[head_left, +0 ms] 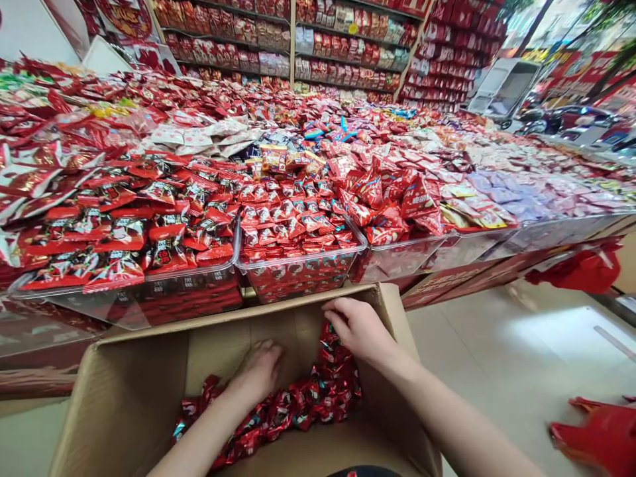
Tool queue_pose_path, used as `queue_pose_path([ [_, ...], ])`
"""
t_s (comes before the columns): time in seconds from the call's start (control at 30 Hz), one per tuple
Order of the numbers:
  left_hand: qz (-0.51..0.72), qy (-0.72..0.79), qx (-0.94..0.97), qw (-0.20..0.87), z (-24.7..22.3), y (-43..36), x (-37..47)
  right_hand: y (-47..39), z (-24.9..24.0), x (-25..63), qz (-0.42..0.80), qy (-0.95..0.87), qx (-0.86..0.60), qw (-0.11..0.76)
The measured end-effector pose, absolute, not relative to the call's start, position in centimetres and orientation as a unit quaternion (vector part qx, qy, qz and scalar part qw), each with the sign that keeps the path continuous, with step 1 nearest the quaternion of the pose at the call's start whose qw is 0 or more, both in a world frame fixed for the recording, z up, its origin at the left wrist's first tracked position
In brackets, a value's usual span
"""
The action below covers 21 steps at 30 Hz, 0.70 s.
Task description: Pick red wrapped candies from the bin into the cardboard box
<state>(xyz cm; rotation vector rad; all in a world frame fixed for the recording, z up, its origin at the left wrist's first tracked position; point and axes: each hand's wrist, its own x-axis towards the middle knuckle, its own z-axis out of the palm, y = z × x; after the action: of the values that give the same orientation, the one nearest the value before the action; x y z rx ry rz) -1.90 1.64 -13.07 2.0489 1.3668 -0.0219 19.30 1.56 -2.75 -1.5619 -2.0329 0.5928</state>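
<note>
A deep cardboard box (124, 391) stands before me, with many red shiny wrapped candies (298, 404) across its inside. My right hand (355, 328) is by the far right corner. Its thumb and fingers are pinched together, and red wrapped candies hang just under the fingertips. Lower inside the box, my left hand (263, 364) is bent over the candies near the far wall. Its fingers are curled and pressed together; what lies under them is hidden.
Past the box's far rim stand clear plastic bins: one of small red candies (303, 258), one of black-and-red packets (124, 242), one of red pyramid packs (392, 199). Stocked shelves (228, 40) line the back. Red bags (596, 437) lie on the floor at right.
</note>
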Motion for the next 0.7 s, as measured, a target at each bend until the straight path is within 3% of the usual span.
queue_pose_path([
  [0.3,0.003,0.463,0.794,0.394,-16.7,0.3,5.9,1.2,-2.9,19.5,0.228,-0.741,-0.572,0.266],
  [0.5,0.075,0.443,0.783,0.431,-16.2,0.0,6.4,1.5,-2.5,19.9,0.231,-0.742,-0.568,0.270],
  [0.7,0.124,0.465,0.688,0.544,-15.1,0.6,6.0,1.3,-2.7,19.9,0.232,-0.748,-0.570,0.247],
])
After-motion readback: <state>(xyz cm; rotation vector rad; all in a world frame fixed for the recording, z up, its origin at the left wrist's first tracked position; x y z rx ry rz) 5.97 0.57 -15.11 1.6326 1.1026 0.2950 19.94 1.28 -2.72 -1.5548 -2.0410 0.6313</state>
